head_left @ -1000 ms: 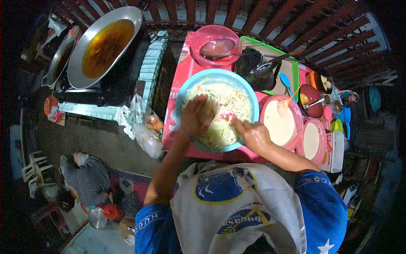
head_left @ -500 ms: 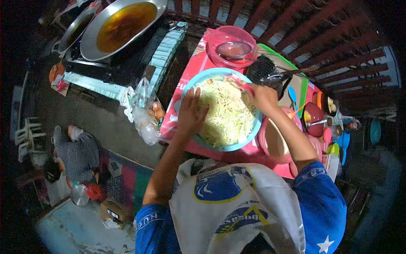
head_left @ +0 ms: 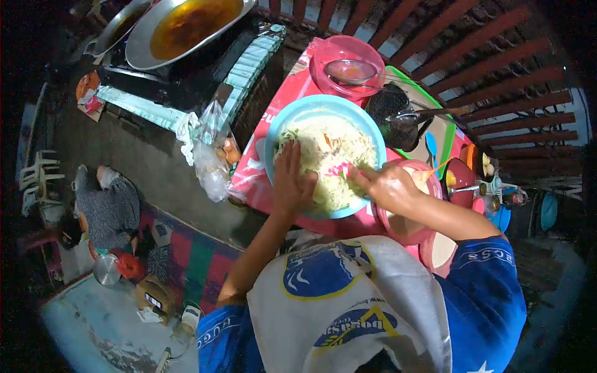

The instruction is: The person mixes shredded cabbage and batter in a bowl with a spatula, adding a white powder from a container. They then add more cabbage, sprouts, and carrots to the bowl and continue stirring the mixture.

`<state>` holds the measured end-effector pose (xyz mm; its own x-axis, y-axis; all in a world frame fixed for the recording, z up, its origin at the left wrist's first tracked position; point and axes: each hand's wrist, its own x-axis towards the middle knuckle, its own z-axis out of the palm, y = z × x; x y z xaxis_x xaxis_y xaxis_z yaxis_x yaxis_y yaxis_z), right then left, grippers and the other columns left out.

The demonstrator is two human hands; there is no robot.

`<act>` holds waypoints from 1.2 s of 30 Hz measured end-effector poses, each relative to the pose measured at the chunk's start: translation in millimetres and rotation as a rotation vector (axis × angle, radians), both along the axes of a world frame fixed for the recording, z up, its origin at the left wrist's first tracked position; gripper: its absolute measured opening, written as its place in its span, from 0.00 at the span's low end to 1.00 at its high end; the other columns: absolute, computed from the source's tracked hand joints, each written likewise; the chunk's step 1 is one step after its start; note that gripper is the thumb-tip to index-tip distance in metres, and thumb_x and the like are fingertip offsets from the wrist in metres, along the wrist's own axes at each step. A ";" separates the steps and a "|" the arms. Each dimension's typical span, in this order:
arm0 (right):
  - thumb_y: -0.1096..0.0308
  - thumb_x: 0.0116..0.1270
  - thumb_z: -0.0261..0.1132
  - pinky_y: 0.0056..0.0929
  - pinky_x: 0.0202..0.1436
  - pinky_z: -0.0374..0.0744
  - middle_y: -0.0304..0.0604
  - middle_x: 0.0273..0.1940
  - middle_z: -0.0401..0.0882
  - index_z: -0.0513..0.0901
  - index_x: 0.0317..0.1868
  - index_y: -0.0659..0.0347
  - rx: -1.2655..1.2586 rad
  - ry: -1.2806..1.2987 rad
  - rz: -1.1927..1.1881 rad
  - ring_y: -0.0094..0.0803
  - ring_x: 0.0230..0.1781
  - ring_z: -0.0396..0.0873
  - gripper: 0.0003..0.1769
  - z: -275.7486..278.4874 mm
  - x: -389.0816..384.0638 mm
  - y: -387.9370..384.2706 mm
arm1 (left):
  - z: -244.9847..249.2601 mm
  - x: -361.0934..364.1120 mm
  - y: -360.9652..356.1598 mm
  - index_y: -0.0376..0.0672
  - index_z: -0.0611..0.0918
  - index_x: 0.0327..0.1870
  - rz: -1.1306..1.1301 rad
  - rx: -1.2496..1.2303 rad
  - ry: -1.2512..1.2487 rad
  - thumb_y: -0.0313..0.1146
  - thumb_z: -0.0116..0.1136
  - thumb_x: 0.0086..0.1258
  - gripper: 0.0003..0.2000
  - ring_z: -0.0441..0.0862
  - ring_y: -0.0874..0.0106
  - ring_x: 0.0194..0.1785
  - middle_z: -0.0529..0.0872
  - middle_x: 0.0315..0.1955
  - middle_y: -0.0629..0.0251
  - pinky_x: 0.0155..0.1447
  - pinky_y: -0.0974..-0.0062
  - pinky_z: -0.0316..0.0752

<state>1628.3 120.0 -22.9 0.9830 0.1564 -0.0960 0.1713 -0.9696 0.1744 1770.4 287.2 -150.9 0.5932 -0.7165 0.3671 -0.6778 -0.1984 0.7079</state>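
Observation:
A light blue bowl (head_left: 272,133) on the table holds shredded cabbage (head_left: 323,133) with pale batter and bits of orange and green in it. My left hand (head_left: 292,180) lies over the bowl's near left side, its fingers stretched out and fingertips on the cabbage. At the near right side, my right hand (head_left: 392,186) is closed around a pink plastic utensil (head_left: 339,169), whose lower end is down in the mix; the kind of utensil does not show. Beside my right wrist stands a pink tub (head_left: 404,227) with pale contents.
Behind the bowl, a pink basin (head_left: 348,50) holds a strainer (head_left: 349,71). A dark ladle-like tool (head_left: 392,112) lies over a green-rimmed tray (head_left: 444,105). On the left, a wok of oil (head_left: 140,43) sits on a stove, near a plastic bag with eggs (head_left: 217,152). A person (head_left: 109,205) is farther off.
My right hand has come from the bowl's far right rim toward its near side, drawing the pink utensil through the cabbage. My left hand has shifted slightly nearer and inward over the cabbage.

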 end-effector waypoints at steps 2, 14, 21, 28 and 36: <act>0.67 0.52 0.58 0.26 0.18 0.73 0.42 0.33 0.79 0.75 0.53 0.60 -0.046 0.074 -0.007 0.29 0.15 0.75 0.24 1.1 -7.8 8.1 | 5.8 -10.9 -0.2 0.35 0.58 0.66 0.018 0.057 0.012 0.52 0.46 0.66 0.35 0.55 0.46 0.67 0.58 0.64 0.41 0.68 0.54 0.50; 0.66 0.55 0.57 0.38 0.24 0.76 0.47 0.22 0.79 0.82 0.39 0.54 0.276 -0.007 -0.188 0.40 0.22 0.80 0.11 -5.5 31.2 -16.0 | 19.7 -18.9 -3.1 0.35 0.57 0.67 0.111 0.116 -0.082 0.61 0.56 0.54 0.47 0.50 0.46 0.69 0.55 0.65 0.39 0.69 0.52 0.48; 0.61 0.57 0.61 0.41 0.26 0.76 0.49 0.21 0.79 0.83 0.41 0.48 0.220 -0.107 -0.566 0.45 0.22 0.79 0.11 19.3 19.3 -47.6 | 13.2 -9.1 2.2 0.35 0.56 0.67 0.210 0.128 -0.077 0.60 0.58 0.53 0.47 0.50 0.44 0.68 0.53 0.65 0.38 0.68 0.50 0.49; 0.57 0.57 0.60 0.40 0.36 0.78 0.50 0.30 0.82 0.82 0.46 0.47 0.440 0.071 -0.598 0.45 0.31 0.81 0.17 -81.1 71.8 -83.3 | 8.6 -9.3 -1.7 0.35 0.55 0.68 0.235 0.143 -0.026 0.58 0.55 0.56 0.45 0.50 0.45 0.69 0.53 0.65 0.37 0.68 0.51 0.49; 0.55 0.56 0.62 0.36 0.30 0.78 0.46 0.30 0.82 0.82 0.47 0.44 0.626 0.029 -0.321 0.41 0.26 0.81 0.17 -48.6 42.2 -65.6 | -2.4 -9.1 1.1 0.37 0.53 0.68 0.261 0.004 -0.010 0.50 0.51 0.60 0.39 0.51 0.46 0.69 0.53 0.65 0.38 0.69 0.52 0.48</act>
